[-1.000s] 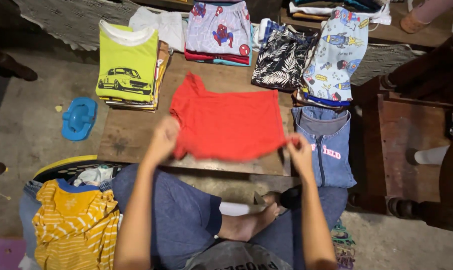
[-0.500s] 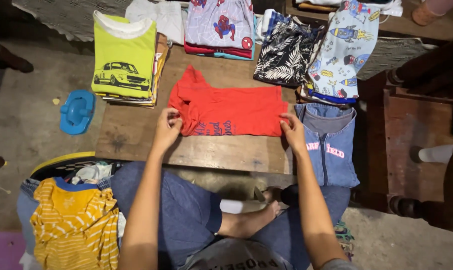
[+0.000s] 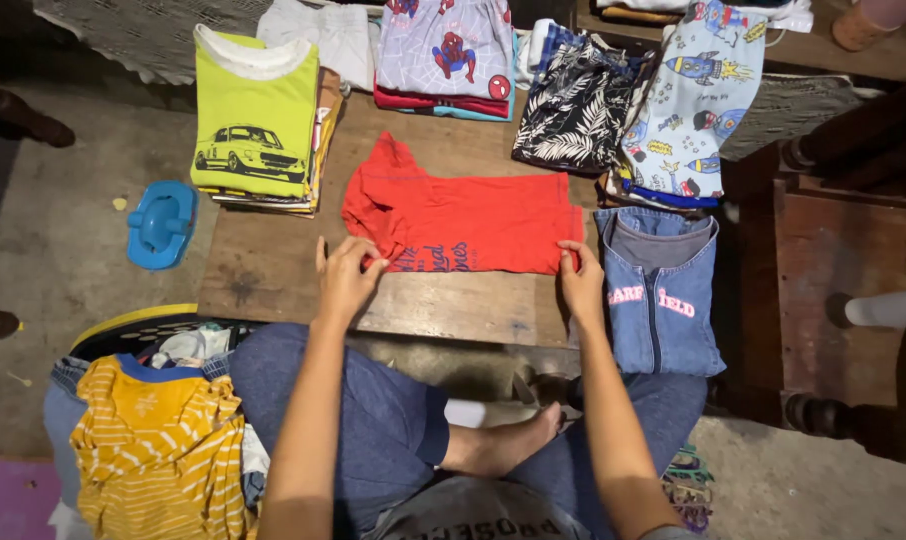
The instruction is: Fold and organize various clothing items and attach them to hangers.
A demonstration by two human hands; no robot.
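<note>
The red shirt lies folded flat at the centre of the wooden worktop, printed side up. The left hand rests on the shirt's lower left corner, fingers together and pressed on the cloth. The right hand pinches the lower right corner, fingers clamped on the hem. A yellow-green shirt tops a stack at upper left. A denim jacket lies just beside the right hand.
</note>
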